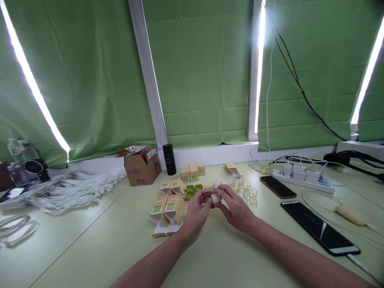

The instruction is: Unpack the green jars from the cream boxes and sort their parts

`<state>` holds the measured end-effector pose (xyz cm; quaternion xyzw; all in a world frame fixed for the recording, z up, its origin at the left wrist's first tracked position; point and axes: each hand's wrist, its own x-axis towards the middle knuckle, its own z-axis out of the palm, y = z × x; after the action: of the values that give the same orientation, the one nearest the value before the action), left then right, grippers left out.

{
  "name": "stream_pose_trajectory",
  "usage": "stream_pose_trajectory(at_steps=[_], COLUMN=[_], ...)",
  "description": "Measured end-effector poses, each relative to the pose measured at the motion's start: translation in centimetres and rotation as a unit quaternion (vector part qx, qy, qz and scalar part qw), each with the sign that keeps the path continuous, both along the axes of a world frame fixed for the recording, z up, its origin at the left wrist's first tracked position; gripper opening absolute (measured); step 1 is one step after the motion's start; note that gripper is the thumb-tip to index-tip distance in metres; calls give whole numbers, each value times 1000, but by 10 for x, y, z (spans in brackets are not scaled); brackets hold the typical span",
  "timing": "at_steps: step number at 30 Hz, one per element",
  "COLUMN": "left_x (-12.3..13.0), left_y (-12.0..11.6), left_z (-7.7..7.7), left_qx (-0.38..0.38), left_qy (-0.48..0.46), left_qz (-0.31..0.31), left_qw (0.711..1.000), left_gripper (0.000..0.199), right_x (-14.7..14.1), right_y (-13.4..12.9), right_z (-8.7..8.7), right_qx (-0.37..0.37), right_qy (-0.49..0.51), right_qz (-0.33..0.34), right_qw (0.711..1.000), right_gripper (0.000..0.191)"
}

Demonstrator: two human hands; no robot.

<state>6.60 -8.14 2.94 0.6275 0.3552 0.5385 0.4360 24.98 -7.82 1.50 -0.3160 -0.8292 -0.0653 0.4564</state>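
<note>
My left hand (198, 210) and my right hand (235, 206) meet over the middle of the table. Their fingers are closed around a small pale pink block (215, 198) with a dark greenish edge on its left; its exact kind is unclear. Just behind my left hand stand small green square cups (190, 195). Open kraft boxes (174, 209) with green labels are grouped to the left. Clear cups with gold centres (252, 195) stand to the right of my fingers. More pale pink pieces (220, 185) show partly behind my hands.
Closed kraft boxes (194, 173) stand farther back, near a black cylinder (169, 160) and a brown carton (143, 167). On the right lie two phones (278, 187), a power strip (306, 181) and loose cables. White straps (75, 188) are heaped at left.
</note>
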Motion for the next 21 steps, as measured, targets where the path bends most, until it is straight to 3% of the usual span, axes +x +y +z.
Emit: stream_pose_trajectory(at_steps=[13,21], left_x=[-5,-3], left_y=[2,8], left_z=[4,-2], left_qx=[-30,-40], left_qy=[-44,-81], left_qz=[-75,-37], left_qw=[996,995], left_gripper=[65,61], right_x=[-1,-2], right_y=[1,5], right_z=[1,-7], right_qx=[-89,-155], right_qy=[177,231], right_qz=[79,117], right_qw=[977,953], right_gripper=[29,31])
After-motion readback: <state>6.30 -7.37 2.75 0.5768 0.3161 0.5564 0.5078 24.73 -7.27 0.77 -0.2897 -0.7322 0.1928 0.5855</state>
